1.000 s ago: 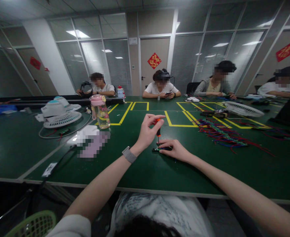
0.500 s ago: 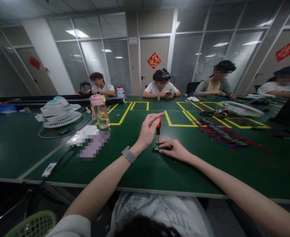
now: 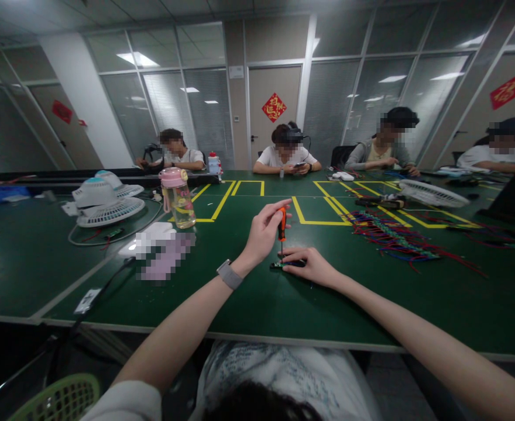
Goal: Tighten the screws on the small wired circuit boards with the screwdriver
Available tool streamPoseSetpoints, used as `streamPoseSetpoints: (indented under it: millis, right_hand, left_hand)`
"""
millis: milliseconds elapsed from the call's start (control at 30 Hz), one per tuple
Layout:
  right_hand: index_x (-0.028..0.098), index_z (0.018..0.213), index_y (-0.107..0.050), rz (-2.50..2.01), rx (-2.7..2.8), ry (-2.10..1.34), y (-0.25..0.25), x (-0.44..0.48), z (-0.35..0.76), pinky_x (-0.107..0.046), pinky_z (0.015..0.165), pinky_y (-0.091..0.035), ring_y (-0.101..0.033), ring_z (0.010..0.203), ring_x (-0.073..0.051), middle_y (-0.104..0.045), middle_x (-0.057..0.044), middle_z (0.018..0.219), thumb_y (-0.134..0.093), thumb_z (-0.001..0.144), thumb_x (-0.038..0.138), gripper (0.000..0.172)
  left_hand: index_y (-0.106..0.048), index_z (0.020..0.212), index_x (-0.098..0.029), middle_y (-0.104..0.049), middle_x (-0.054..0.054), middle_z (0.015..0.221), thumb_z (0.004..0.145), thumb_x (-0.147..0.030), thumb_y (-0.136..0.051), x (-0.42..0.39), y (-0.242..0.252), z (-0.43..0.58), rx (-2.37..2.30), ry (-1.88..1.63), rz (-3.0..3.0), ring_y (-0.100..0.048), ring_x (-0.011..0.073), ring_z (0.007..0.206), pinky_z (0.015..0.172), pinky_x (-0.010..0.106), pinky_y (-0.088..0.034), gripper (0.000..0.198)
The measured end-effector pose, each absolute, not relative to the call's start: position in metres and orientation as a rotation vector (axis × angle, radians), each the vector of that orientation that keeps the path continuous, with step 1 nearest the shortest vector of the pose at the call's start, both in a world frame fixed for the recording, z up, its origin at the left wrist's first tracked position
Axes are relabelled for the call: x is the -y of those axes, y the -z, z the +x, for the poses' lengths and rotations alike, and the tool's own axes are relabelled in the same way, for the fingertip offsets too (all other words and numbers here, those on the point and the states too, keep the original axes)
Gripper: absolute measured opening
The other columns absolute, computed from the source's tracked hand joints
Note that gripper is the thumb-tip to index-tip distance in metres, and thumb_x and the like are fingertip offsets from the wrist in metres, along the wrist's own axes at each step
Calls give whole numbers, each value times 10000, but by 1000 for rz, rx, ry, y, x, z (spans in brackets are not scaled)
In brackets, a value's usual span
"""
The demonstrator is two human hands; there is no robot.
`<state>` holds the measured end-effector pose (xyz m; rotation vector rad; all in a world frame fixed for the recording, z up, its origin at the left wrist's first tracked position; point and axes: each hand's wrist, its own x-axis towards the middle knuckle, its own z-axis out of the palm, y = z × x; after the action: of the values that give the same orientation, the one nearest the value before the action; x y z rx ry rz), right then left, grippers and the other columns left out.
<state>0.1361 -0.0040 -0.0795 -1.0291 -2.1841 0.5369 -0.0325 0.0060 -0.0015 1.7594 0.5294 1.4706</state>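
Observation:
My left hand (image 3: 264,230) is closed around the handle of an orange and black screwdriver (image 3: 282,226), held upright. Its thin shaft runs down to a small black part with a green circuit board (image 3: 277,265) lying on the table. My right hand (image 3: 308,264) presses this part against the tabletop, with its fingers on both sides of it. Those fingers cover much of the part, and the exact spot under the screwdriver's tip is too small to make out.
The green table (image 3: 240,304) carries a pink-lidded bottle (image 3: 177,202) and white fans (image 3: 108,207) at left. A row of small boards with red and blue wires (image 3: 393,237) lies at right, near a fan grille (image 3: 433,193). Several people sit across the table.
The fingers of my left hand have shifted slightly round the screwdriver handle, so more fingertips show beyond it. My right hand and the black part stay in place.

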Motion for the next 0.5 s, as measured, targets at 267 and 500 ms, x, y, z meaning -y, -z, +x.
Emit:
streamPoseSetpoints:
  millis: [267,500]
  right_hand:
    - [207,952,-746,-1036,2193,-523,80,3,136,-391,940,-482,-633,1050,-248,-681,-98,1125,-661,771,305,222]
    - [226,950,-745,-1030,2189,-537,79,4,136,-392,937,-484,-630,1057,-245,-680,-85,1131,-663,771,302,211]
  left_hand:
    - [-679,1017,-201,-572,52,988,836,-268,-581,-7,3,-33,-634,-1565,1878,-577,125,855,718,221,-502,216]
    - [-604,1150,-176,-625,83,1050,886,-247,-487,-7,3,-31,-536,-1482,1707,-622,136,827,692,248,-530,297]
